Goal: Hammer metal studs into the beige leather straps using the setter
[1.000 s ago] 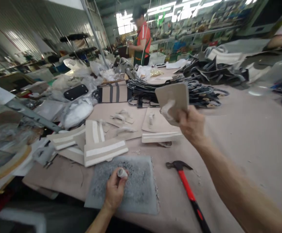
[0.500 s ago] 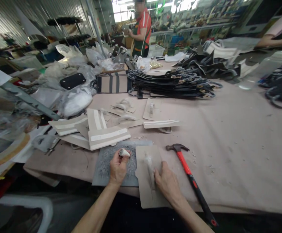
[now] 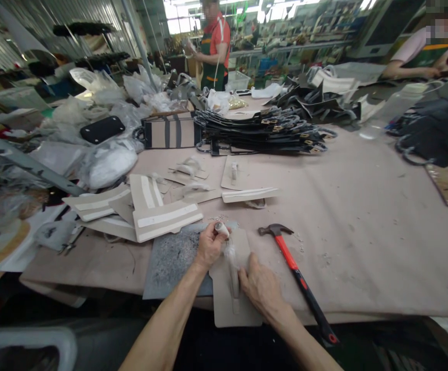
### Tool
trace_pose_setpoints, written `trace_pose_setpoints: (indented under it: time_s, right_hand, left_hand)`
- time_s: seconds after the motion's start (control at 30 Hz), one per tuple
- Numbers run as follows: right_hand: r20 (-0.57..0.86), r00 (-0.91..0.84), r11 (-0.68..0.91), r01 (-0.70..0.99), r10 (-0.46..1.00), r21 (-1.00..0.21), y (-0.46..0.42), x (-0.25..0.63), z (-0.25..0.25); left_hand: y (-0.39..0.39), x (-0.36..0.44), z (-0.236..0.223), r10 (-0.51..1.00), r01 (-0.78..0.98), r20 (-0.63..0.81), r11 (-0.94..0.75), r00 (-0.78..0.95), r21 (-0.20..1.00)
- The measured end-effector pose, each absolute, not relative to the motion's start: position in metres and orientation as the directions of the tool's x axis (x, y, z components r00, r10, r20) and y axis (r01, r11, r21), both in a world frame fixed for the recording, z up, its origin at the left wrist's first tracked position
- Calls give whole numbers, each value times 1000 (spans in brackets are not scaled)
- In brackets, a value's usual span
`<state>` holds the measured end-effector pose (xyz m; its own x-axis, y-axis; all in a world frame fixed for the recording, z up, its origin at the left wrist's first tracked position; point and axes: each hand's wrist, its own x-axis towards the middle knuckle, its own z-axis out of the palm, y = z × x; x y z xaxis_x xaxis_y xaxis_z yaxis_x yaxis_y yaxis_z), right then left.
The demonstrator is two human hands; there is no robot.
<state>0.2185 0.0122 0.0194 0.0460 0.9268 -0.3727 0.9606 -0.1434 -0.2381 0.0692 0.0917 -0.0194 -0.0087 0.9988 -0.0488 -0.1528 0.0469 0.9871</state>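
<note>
My left hand [image 3: 209, 247] is closed around a short white cylinder [image 3: 223, 230] with a greyish round end, held over the upper end of a beige bag panel [image 3: 222, 309]. A plastic-wrapped handle [image 3: 233, 273] runs lengthwise along that panel. With the thumb by the handle and the fingers at the right side, my right hand [image 3: 263, 288] grips the panel, its lower part hanging past the table edge. Under the panel's left side lies a worn grey plate [image 3: 170, 263]. A claw hammer [image 3: 291, 260] with a red and black handle rests to the right of my right hand.
More beige panels [image 3: 166, 222] with white strips lie left and ahead. Dark handbag pieces [image 3: 262, 134] are stacked further back. Small metal bits [image 3: 300, 242] lie near the hammer. Plastic bags [image 3: 110, 165] crowd the left; a clear bottle [image 3: 394, 111] stands right. Two people [image 3: 216, 46] are beyond.
My left hand has moved right with the white cylinder, from over the grey plate to the panel's top end. My right hand still grips the panel. The view has shifted slightly.
</note>
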Motion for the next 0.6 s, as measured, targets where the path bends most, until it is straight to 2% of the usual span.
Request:
trace_pose_setpoints:
  time_s: [0.07, 0.13, 0.2, 0.27, 0.33, 0.4, 0.47, 0.53, 0.6]
  right_hand:
    - [-321, 38, -146, 936, 946, -319, 16, 230, 21]
    - [-210, 86, -157, 925, 974, -347, 21, 248, 21]
    - [-95, 150, -171, 946, 984, -274, 24, 271, 18]
    - [-36, 173, -176, 975, 984, -138, 25, 295, 13]
    - [-42, 165, -166, 985, 985, -37, 23, 315, 5]
    - [-88, 173, -175, 984, 981, -16, 20, 329, -2]
    - [-149, 201, -213, 975, 968, -67, 19, 337, -5]
    - [-227, 244, -288, 939, 943, -188, 20, 339, -3]
    - [-395, 275, -447, 769, 876, -457, 23, 338, 4]
  left_hand:
    - [91, 67, -20, 998, -171, -59, 57, -4, 984]
    - [91, 64, -19, 998, -166, -62, 62, 6, 984]
    - [91, 63, -20, 998, -136, -51, 54, 19, 989]
    - [90, 63, -22, 999, -94, -34, 38, 40, 995]
    - [90, 63, -23, 998, -59, -21, 24, 52, 998]
    - [90, 64, -24, 998, -29, -16, 18, 58, 999]
    - [90, 64, -22, 998, 6, -10, 10, 58, 1000]
    - [90, 65, -18, 998, 54, 0, -3, 66, 999]
    - [90, 64, -13, 996, 110, 14, -24, 91, 994]
